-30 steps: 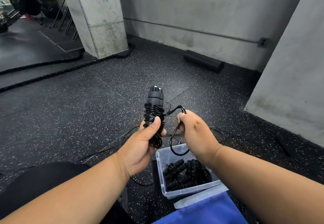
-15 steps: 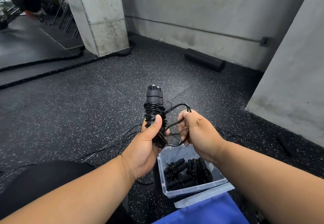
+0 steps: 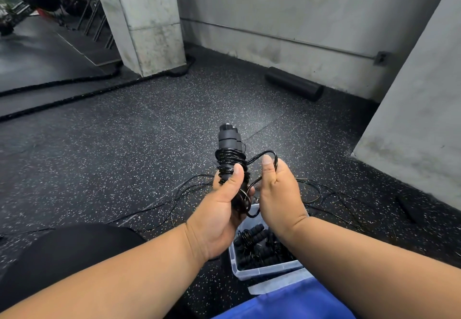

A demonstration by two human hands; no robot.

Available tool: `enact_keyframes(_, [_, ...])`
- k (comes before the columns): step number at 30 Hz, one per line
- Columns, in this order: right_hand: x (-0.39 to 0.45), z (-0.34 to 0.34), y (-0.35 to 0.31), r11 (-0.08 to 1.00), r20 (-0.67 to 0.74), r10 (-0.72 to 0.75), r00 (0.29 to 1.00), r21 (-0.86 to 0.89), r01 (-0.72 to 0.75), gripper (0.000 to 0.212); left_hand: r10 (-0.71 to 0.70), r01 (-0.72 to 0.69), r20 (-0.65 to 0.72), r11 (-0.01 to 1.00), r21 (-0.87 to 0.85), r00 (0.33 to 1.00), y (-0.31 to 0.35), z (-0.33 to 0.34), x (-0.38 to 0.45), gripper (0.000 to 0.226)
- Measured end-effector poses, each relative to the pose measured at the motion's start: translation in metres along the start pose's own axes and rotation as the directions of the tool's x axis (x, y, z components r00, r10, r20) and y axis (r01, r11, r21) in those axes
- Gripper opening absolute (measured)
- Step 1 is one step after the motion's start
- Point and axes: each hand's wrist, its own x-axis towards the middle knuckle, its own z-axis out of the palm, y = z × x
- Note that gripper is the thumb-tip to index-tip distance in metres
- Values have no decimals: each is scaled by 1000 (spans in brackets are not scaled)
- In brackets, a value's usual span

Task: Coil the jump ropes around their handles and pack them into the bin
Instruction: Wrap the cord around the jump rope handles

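Though no lettering legible, coiled handles [image 3: 228,144] in left hand [image 3: 222,209].

The handles [image 3: 227,139] look like matt black foam, ribbed near the top, with a small metallic cap at the end. The rope [image 3: 230,159] wound on them is thin, smooth and glossy black, as if plastic-coated, catching light along its loops. The bin [image 3: 264,272] is clear, smooth plastic. The floor [image 3: 124,144] is matt black rubber, grainy and flecked with white. The walls [image 3: 311,7] and pillar [image 3: 147,19] are rough, stained grey concrete. The roller [image 3: 293,86] looks like matt black foam.
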Motion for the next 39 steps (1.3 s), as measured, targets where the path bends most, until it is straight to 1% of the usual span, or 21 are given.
enact_keyframes(3, [4,0,2,1000,-35,2,999,-12,-3,51,-10,10,-14,999,50,1000,-1,1,1,76])
enact_keyframes(6, [7,-1,0,1000,-15,12,1000,10,-12,52,-27,29,-18,995,96,999,-2,0,1,63])
enact_keyframes(8, [8,-1,-1,1000,9,-2,1000,-9,2,51,-32,33,-7,990,134,999,-2,0,0,61])
enact_keyframes(11, [11,-2,3,999,55,35,998,11,-36,54,-31,34,-23,989,144,999,-1,0,1,59])
enact_keyframes(13, [13,-1,6,999,95,50,994,-11,-49,56,-31,36,-31,989,144,999,-1,1,2,61])
enact_keyframes(16, [12,-5,2,997,160,47,986,-71,-36,52,-33,39,-47,991,131,998,-1,0,4,71])
enact_keyframes(18, [12,-8,1,992,182,74,981,-115,-53,61,-12,19,-61,992,124,998,1,-1,5,69])
enact_keyframes(20, [12,-11,1,984,175,127,976,-146,-102,71,21,-12,-78,993,113,997,4,-2,8,65])
enact_keyframes(22, [6,-13,0,978,157,133,979,-180,-104,72,54,-44,-92,993,105,994,6,-3,10,60])
enact_keyframes(23, [1,-15,-1,979,149,83,985,-196,-53,67,70,-60,-99,993,104,993,7,-5,11,58])
enact_keyframes(24, [-6,-17,-4,976,145,-8,989,-212,39,61,84,-74,-107,993,95,991,6,-7,12,54])
enact_keyframes(25, [-13,-18,-8,959,152,-128,980,-234,162,54,96,-88,-112,993,81,989,6,-9,14,51])
enact_keyframes(27, [-21,-16,-11,866,231,-349,908,-291,407,38,113,-108,-123,993,45,986,5,-10,15,49])
enact_keyframes(28, [-24,-14,-10,822,279,-398,874,-314,475,30,124,-121,-127,992,33,984,4,-9,15,50])
enact_keyframes(30, [-27,-9,-3,794,320,-413,853,-332,509,23,146,-141,-130,989,44,981,2,-6,15,55])
enact_keyframes(33, [-29,-6,3,781,270,-423,865,-376,499,15,175,-166,-138,984,68,975,-1,-3,15,52])
enact_keyframes(35, [-28,-5,5,757,251,-437,864,-417,504,15,209,-202,-157,978,60,965,-2,-3,17,51])
enact_keyframes(38, [-27,-4,6,686,273,-488,829,-467,558,16,238,-230,-176,971,67,955,0,-3,18,55])
enact_keyframes(39, [-27,-4,6,679,276,-483,831,-481,555,18,251,-240,-182,968,79,951,0,-5,19,58])
